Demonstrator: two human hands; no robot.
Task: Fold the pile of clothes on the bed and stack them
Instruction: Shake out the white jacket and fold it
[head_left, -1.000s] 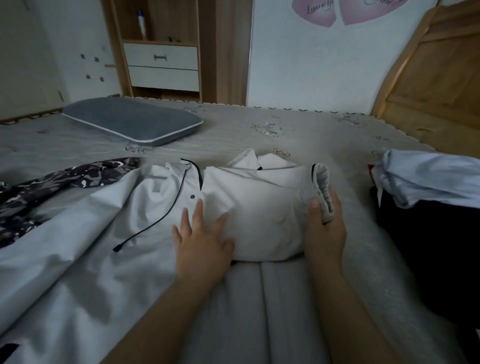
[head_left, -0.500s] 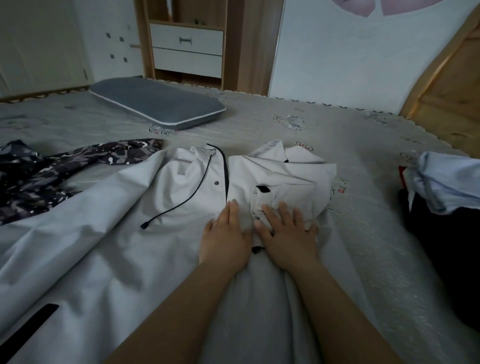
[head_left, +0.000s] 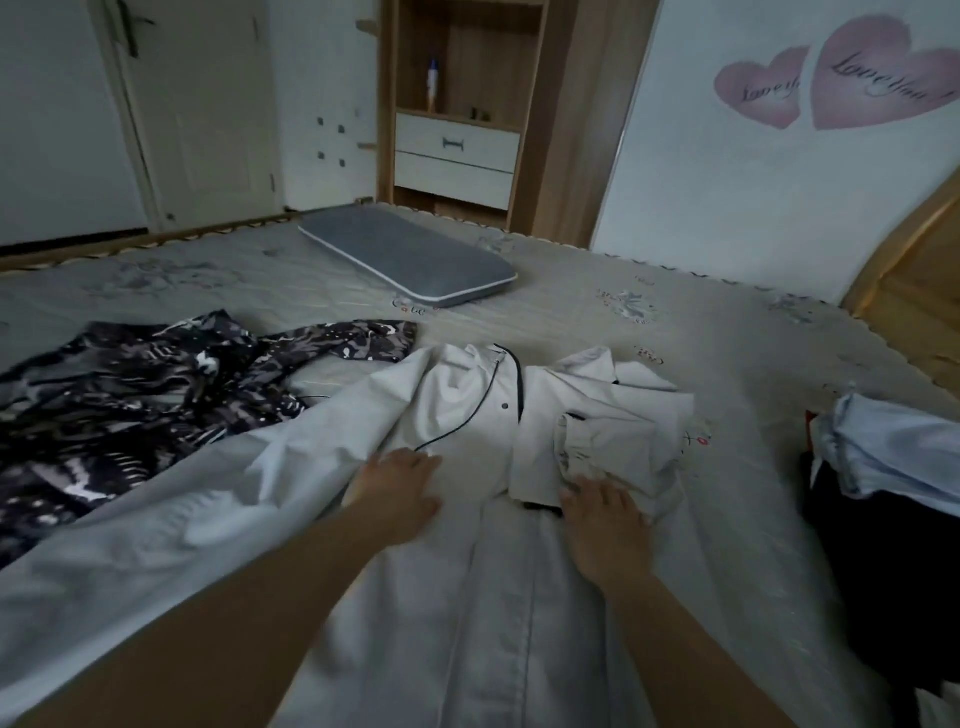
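Note:
A white jacket (head_left: 467, 415) with black trim and a black drawstring lies spread on the bed, front up. Its right sleeve (head_left: 608, 452) is folded in over the chest. My right hand (head_left: 605, 519) lies flat on the lower edge of that folded sleeve, fingers straight. My left hand (head_left: 400, 486) rests flat on the jacket's left front, just below the drawstring's end, and looks blurred. The jacket's left sleeve (head_left: 182, 499) stretches unfolded toward the lower left.
A dark patterned garment (head_left: 130, 400) lies crumpled at the left, partly under the jacket's sleeve. A pale blue garment (head_left: 893, 447) sits on dark clothes (head_left: 883, 561) at the right edge. A grey pillow (head_left: 410, 260) lies at the far side of the bed (head_left: 675, 332).
My right hand folded the sleeve in over the chest and stayed on it. My left hand slid left, away from the right hand. The view tilted up.

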